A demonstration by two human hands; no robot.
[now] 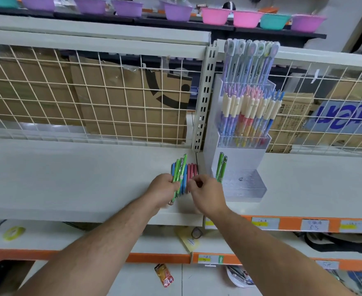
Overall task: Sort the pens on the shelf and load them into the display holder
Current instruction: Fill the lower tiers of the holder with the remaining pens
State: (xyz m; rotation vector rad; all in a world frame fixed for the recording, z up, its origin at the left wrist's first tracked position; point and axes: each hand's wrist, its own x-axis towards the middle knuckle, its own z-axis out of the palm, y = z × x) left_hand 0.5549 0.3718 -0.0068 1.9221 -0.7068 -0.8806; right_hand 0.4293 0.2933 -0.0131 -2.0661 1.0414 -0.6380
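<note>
Several pens (189,174) in a loose row on the white shelf (68,178), just left of the display holder (247,190); all seen from the head camera. Left hand (164,189) curled round a bunch of green pens (177,176), held apart, probably to keep one colour together. Right hand (207,196) with fingers bunched narrow at the pink pens (191,170); whether pinching one, cannot tell. Blue pens (183,184) flat on the shelf between them. Slim, glossy plastic barrels. Holder of clear acrylic, stepped in tiers: two green pens (221,167) upright in the lowest, pastel pens (246,116) filling those above.
</note>
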